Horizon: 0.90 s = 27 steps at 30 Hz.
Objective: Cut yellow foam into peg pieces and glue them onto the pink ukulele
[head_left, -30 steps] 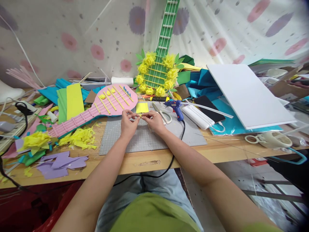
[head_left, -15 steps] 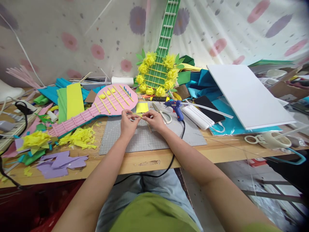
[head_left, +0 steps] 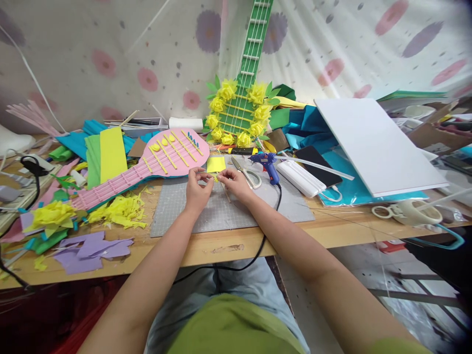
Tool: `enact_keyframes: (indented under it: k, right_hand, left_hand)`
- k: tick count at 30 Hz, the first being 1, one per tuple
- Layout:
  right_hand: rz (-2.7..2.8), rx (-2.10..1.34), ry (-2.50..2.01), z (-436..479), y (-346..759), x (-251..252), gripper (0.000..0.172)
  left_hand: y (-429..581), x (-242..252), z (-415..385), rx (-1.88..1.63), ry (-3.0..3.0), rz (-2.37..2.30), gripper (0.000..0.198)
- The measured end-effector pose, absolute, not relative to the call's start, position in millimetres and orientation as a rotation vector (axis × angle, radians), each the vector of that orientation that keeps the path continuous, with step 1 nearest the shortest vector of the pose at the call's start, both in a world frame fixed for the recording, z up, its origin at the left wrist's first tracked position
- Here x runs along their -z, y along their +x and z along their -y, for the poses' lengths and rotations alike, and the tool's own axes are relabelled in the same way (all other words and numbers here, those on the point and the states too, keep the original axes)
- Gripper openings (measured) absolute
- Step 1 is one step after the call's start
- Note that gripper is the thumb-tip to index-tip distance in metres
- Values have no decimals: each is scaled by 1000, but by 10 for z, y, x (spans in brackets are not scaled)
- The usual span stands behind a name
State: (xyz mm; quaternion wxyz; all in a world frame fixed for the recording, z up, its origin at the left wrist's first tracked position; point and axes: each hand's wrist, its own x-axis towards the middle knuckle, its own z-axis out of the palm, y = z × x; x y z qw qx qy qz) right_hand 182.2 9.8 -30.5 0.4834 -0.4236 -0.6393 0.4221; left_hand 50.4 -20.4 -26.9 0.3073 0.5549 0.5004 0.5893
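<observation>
My left hand (head_left: 199, 188) and my right hand (head_left: 235, 183) meet over the grey cutting mat (head_left: 206, 216), thumbs and forefingers pinched close together. Between the fingertips shows a small yellow paper piece (head_left: 216, 177); its exact shape is too small to tell. Just behind them lies a yellow paper square (head_left: 216, 164). Scissors (head_left: 251, 177) rest beside my right hand, and a blue glue gun (head_left: 270, 169) is farther right. A pink paper instrument (head_left: 177, 153) with yellow strips lies to the left.
A green paper instrument (head_left: 239, 115) ringed with yellow flowers stands behind. Yellow scraps (head_left: 121, 210) and purple paper (head_left: 92, 250) lie left. A white power strip (head_left: 301, 178), black phone (head_left: 320, 166) and white board (head_left: 381, 147) are right. The glue gun's cord crosses the table edge.
The fingertips of my two hands have moved slightly apart, and a bit more of the yellow piece shows between them. The view has shifted slightly.
</observation>
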Motion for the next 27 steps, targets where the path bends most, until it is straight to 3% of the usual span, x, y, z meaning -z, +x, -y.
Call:
enact_keyframes:
  k: [11, 22, 27]
  right_hand:
    - [1274, -1300, -1029, -46, 1756, 272, 28]
    - [1242, -1252, -1017, -46, 1758, 254, 20]
    - [1306, -1213, -989, -28, 1755, 245, 18]
  left_hand:
    - [579, 257, 181, -1479, 981, -1110, 45]
    - [558, 133, 191, -1351, 667, -962, 23]
    - [524, 126, 193, -1336, 605, -954, 25]
